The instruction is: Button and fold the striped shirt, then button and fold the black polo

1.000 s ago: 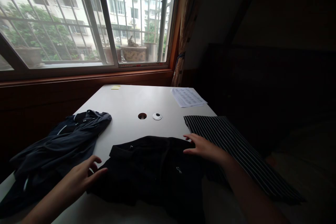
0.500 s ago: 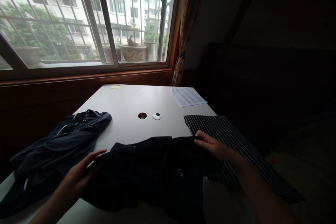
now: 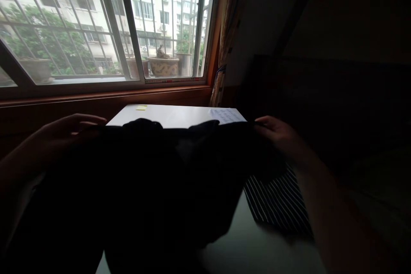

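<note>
A dark shirt (image 3: 154, 180) hangs stretched between my two hands, raised over the table. What look like collar folds rise along its top edge; its front is too dark to make out details. At the upper left, my left hand (image 3: 75, 126) has its fingers closed on one top corner. My right hand (image 3: 274, 130) pinches the other top corner at the right. Below my right hand, partly covered by the shirt, lies a dark cloth with thin white stripes (image 3: 279, 201).
The white table (image 3: 167, 115) shows beyond the shirt, with a yellow sticky note (image 3: 141, 107) and printed papers (image 3: 226, 115) at its far end. A barred window (image 3: 105, 25) and a tied curtain (image 3: 220, 81) stand behind. The right side is very dark.
Both hands have lifted the shirt and spread it wider. It now hides the dark garment on the left, the table's hole and the round white piece.
</note>
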Available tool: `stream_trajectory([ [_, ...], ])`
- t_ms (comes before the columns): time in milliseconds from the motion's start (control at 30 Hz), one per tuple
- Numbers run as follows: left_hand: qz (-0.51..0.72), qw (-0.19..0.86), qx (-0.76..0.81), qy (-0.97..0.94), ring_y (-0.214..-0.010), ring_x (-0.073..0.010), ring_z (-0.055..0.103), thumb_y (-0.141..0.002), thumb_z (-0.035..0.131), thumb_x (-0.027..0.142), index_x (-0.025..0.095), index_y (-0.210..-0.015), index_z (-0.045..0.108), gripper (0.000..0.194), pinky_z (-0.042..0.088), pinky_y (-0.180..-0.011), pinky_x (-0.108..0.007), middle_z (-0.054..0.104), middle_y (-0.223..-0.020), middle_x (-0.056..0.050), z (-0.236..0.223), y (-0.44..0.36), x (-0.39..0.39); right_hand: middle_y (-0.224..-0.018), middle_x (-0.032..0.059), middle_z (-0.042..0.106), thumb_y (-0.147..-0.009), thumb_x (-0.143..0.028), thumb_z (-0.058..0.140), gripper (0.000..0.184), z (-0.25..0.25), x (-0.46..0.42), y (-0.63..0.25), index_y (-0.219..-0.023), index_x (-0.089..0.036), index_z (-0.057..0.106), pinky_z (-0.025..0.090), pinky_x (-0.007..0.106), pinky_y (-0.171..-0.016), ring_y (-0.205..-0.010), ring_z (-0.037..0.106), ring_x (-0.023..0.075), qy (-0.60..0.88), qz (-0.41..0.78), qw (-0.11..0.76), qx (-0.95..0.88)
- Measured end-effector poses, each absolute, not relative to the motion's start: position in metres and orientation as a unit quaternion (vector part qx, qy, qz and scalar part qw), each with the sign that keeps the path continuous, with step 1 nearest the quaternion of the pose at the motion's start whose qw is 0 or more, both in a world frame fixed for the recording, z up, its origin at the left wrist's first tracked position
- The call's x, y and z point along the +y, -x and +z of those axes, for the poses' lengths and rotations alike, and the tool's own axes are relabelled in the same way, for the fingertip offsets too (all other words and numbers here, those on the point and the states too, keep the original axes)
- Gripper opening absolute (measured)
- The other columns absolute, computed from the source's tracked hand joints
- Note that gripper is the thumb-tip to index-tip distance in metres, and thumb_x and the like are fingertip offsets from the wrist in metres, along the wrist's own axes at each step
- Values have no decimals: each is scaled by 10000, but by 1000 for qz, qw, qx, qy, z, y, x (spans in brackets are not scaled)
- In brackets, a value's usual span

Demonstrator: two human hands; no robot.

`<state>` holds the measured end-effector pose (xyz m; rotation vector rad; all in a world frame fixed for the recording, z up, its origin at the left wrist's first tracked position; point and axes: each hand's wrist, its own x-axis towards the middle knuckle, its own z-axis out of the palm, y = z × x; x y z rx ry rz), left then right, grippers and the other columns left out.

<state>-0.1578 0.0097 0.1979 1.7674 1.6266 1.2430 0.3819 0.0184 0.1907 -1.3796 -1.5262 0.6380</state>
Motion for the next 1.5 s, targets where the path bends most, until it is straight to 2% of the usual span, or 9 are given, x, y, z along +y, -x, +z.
stream_trajectory([
  [233, 386, -35, 523, -759, -1292, -332, 516, -963, 514, 373, 125, -1303, 591, 428, 344, -1137, -496, 575, -1356, -125, 159, 129, 85, -1200, 111, 658, -902, -226, 573, 277, 148, 83, -348, -1169, -203, 641, 400, 457, -1051, -1138, 574, 287, 517, -100, 397, -751],
  [333, 331, 3, 485, -810, -1142, -274, 594, -947, 534, 377, 208, -1112, 696, 287, 430, -1070, -429, 664, -1184, -82, 118, 109, 61, -1042, 94, 682, -922, -276, 576, 139, 113, 55, -331, -982, -209, 681, 449, 400, -962, -1040, 606, 267, 525, -31, 324, -787],
  [467, 179, 179, 375, -892, -978, -236, 596, -915, 590, 281, 296, -1037, 729, 185, 502, -878, -351, 681, -1047, -61, 84, 78, -7, -774, 37, 697, -907, -489, 623, 319, 68, 3, -316, -777, -208, 700, 453, 298, -664, -708, 633, 196, 525, 199, 123, -818],
  [600, 85, 252, 262, -927, -990, -226, 575, -690, 811, 128, 328, -1152, 652, 528, 519, -817, -310, 655, -1117, -25, 75, 52, -78, -719, 7, 700, -833, -526, 709, 330, 46, -37, -304, -854, -199, 747, 434, 247, -585, -660, 647, 173, 463, 417, 35, -782],
  [800, 157, 46, 165, -973, -1022, -264, 552, -724, 810, 82, 324, -1328, 570, 693, 511, -822, -346, 644, -1200, -77, 54, 29, -116, -1028, 28, 701, -760, -362, 803, 465, 48, -63, -271, -1195, -241, 695, 514, 270, -765, -882, 659, 204, 387, 459, 100, -793],
  [1000, 215, 10, 175, -961, -880, -246, 563, -871, 646, 144, 267, -1027, 668, 200, 485, -801, -401, 652, -968, -72, 35, 15, -114, -1317, 84, 622, -781, -305, 778, 808, 39, -63, -239, -1510, -298, 430, 484, 362, -1006, -1155, 617, 278, 369, 466, 196, -780],
  [1233, 413, 253, 345, -804, -789, -141, 612, -928, 507, 94, 232, -1070, 622, 229, 501, -663, -217, 629, -966, -47, 50, 19, -101, -1421, 88, 554, -843, -387, 755, 1040, 19, -56, -214, -1602, -357, 44, 402, 441, -1090, -1249, 577, 241, 273, 683, 303, -606],
  [1333, 565, 390, 411, -600, -710, -122, 598, -914, 635, 287, 217, -986, 634, 100, 501, -586, -193, 625, -956, -29, 70, 22, -90, -1455, 93, 495, -890, -526, 676, 889, 15, -54, -205, -1577, -370, 133, 382, 450, -1107, -1312, 521, 242, 283, 718, 391, -501],
  [1500, 672, 513, 406, -347, -734, -154, 636, -739, 820, 419, 222, -937, 655, 325, 542, -620, -219, 636, -790, 11, 98, 15, -73, -1441, 89, 439, -694, -393, 880, 930, 8, -52, -194, -1438, -346, 325, 456, 459, -1037, -1286, 506, 286, 362, 628, 459, -513],
])
